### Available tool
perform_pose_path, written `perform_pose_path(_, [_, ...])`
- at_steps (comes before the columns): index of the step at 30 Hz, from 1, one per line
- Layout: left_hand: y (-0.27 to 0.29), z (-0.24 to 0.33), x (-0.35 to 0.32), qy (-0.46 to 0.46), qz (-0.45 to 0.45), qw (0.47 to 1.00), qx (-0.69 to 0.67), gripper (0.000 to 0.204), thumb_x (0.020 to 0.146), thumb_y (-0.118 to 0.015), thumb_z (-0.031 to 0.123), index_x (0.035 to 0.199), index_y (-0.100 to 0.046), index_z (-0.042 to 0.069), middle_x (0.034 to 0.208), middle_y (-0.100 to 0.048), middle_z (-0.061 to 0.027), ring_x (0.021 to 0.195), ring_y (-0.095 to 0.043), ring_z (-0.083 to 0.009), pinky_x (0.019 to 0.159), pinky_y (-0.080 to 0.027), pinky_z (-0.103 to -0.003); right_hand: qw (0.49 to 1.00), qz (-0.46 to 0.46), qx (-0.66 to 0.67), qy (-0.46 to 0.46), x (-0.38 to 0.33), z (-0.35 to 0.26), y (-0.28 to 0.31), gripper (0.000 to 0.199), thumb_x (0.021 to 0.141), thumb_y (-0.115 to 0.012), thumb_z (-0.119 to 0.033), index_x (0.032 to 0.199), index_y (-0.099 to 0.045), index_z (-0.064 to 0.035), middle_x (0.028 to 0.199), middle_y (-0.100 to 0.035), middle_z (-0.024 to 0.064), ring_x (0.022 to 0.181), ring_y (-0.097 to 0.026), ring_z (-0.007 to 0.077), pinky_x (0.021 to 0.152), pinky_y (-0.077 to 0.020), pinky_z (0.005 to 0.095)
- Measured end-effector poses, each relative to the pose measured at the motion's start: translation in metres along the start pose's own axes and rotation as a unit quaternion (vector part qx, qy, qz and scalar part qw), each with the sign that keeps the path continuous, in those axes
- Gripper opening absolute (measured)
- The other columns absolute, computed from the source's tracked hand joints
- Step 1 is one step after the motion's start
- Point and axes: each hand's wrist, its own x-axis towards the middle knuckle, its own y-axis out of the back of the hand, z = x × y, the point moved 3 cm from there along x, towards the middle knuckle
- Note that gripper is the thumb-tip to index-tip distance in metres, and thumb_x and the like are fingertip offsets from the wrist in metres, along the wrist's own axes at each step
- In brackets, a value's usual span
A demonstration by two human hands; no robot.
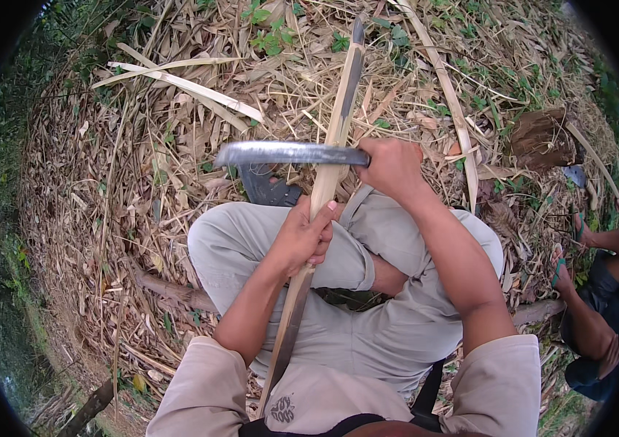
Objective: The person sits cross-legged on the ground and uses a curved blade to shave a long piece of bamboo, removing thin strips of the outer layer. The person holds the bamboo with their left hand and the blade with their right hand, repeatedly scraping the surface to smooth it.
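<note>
While I watched from afar through the head camera, the stick (324, 186) slanted over the folded legs (324, 309), its near end by the shirt (331, 390), its dark-tipped far end out above the ground (105, 218). The left hand (308, 237) was wrapped round it near the middle, thumb toward the blade. The right hand (394, 169) was a tight fist on the knife (273, 153), whose curved blade crossed over the stick just beyond the left hand and pointed left. I could not tell whether its edge touched the wood.

For a clean shaving cut, I judged, the blade wanted a low angle and light, even pressure, with the stick gripped firmly. Drawn toward the body, the edge would have met the left thumb, so a stroke going away seemed safer to me.

The tip reached past the boot (269, 186), and I would have kept it high enough to clear that and the left knee (214, 233). Slats (193, 91) lay toward the ground's far left corner, a long strip (444, 87) on the far right, a log (539, 138) near the right edge. A co-worker's foot (558, 269) was at that edge too, well apart from the knife. The best room, I thought, lay straight ahead.
</note>
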Motion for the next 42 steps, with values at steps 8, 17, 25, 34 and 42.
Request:
perform_pose_path(8, [0.004,-0.001,-0.004,0.004,-0.025,1.000,-0.018,0.030,0.103,-0.055,0.038,0.099,-0.042,0.012,0.062,-0.036,0.0038,0.041,-0.029,-0.0041,0.035,-0.025,-0.024,0.998,-0.040,0.007,0.056,-0.007,-0.003,-0.005,0.021,0.078,-0.073,-0.029,0.079,-0.069,-0.0084,0.068,-0.067,0.0156,0.068,-0.069,0.0376,0.063,-0.0540,0.0494])
perform_pose_path(17, [0.006,0.001,-0.007,0.008,-0.002,1.000,-0.021,0.029,0.104,-0.055,0.037,0.097,-0.044,0.011,0.061,-0.034,0.0034,0.040,-0.027,-0.0042,0.035,-0.022,-0.024,0.994,-0.091,0.002,0.059,0.001,-0.008,-0.007,0.019,0.079,-0.072,-0.027,0.080,-0.071,-0.0078,0.071,-0.069,0.0142,0.070,-0.069,0.0358,0.068,-0.0545,0.0481])
perform_pose_path(25, [0.004,-0.003,-0.008,0.008,-0.027,0.999,-0.022,0.028,0.104,-0.053,0.036,0.099,-0.045,0.011,0.061,-0.033,0.0038,0.041,-0.027,-0.0043,0.036,-0.023,-0.024,0.996,-0.037,0.024,-0.079,0.018,0.021,0.016,0.020,0.078,-0.071,-0.027,0.079,-0.070,-0.0076,0.067,-0.067,0.0163,0.067,-0.069,0.0380,0.066,-0.0546,0.0509])
perform_pose_path(34, [0.004,-0.006,0.000,-0.012,0.000,1.000,-0.002,0.027,0.104,-0.053,0.037,0.101,-0.046,0.011,0.062,-0.035,0.0048,0.042,-0.028,-0.0042,0.036,-0.025,-0.023,0.998,-0.048,0.031,-0.040,0.013,0.007,0.006,0.020,0.076,-0.074,-0.028,0.078,-0.070,-0.0087,0.065,-0.066,0.0168,0.065,-0.068,0.0364,0.061,-0.0540,0.0481])
perform_pose_path(42, [0.003,0.002,0.004,-0.046,0.029,0.998,0.018,0.027,0.104,-0.055,0.037,0.100,-0.047,0.011,0.063,-0.039,0.0037,0.042,-0.029,-0.0037,0.036,-0.025,-0.023,0.999,-0.027,0.018,-0.033,0.001,0.007,-0.009,0.019,0.076,-0.073,-0.027,0.078,-0.067,-0.0089,0.064,-0.066,0.0142,0.062,-0.068,0.0358,0.060,-0.0535,0.0482])
